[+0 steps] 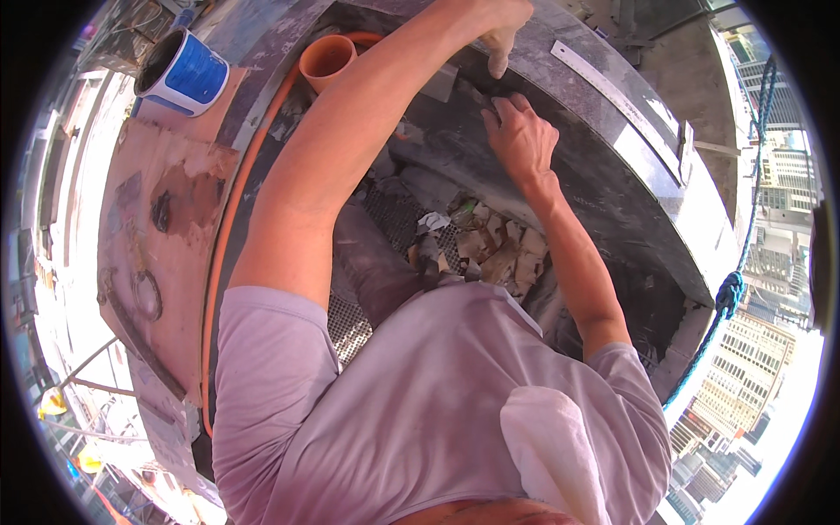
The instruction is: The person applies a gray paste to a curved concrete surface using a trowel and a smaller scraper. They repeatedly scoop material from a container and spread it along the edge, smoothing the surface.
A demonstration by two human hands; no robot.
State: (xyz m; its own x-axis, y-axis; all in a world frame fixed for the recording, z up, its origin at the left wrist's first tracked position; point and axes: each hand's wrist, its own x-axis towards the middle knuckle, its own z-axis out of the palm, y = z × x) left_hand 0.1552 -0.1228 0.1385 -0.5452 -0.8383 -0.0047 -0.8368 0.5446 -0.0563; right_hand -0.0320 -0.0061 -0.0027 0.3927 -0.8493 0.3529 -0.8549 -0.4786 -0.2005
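My left hand (505, 28) is at the top of the view, on the rim of a dark, curved ledge (604, 52). Its thumb points down the inner side, apart from the other fingers, which are partly cut off by the frame. Just below it, my right hand (523, 140) is closed, with bent fingers against the dark inner wall (595, 166). Whatever its fingertips hold is too small and dark to make out.
A blue-and-white bucket (194, 74) stands on the boards at left. Near my left forearm is an orange pipe end (327, 59), with an orange hose (254, 157) alongside. Broken debris (503, 249) lies below. A metal straightedge (612, 101) rests on the ledge; a blue rope (728, 293) hangs at right.
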